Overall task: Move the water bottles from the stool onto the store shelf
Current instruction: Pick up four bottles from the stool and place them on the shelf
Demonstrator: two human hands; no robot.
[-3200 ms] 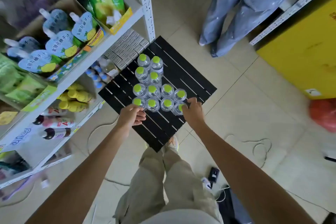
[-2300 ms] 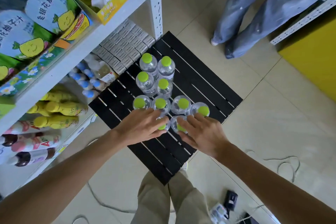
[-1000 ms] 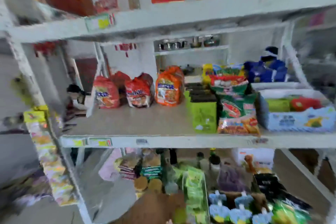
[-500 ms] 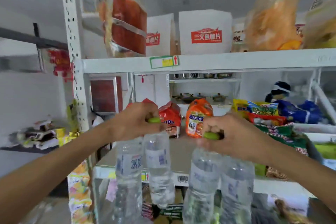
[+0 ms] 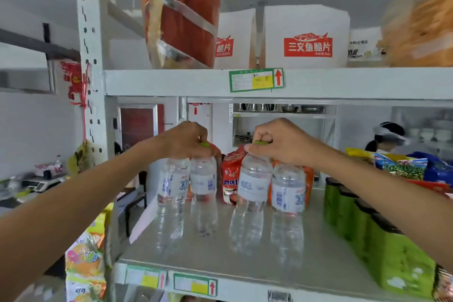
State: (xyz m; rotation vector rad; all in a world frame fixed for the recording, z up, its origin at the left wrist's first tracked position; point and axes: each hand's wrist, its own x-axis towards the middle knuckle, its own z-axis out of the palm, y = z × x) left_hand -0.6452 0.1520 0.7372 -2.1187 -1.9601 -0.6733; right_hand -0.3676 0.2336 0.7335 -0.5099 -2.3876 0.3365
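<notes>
- Four water bottles are at the shelf level in this view, two per hand, all gripped by their green-capped necks.
- Left hand [image 5: 186, 138]: closed from above over the caps of the left pair of bottles [image 5: 187, 193]. The pair hangs upright over the front left part of the shelf board [image 5: 220, 255].
- Right hand [image 5: 277, 141]: closed over the caps of the right pair of bottles [image 5: 269, 196]. This pair sits just right of the left pair, with a narrow gap between the two pairs.
- Contact status: the bottle bases are at or very close to the board. Motion blur at the bases prevents confirmation that they rest on it.
- Surroundings: red snack packets [image 5: 230, 176] stand directly behind the bottles. Green cartons [image 5: 382, 240] occupy the shelf to the right, well apart from the right pair.
- Progress judgement: this batch is transported but not released. The placement step is nearly complete.
- Remaining for this batch: seat all four bases flat, then open both hands.
- Remaining overall: the stool is out of view, so the count of bottles left on it cannot be read from this view.
</notes>
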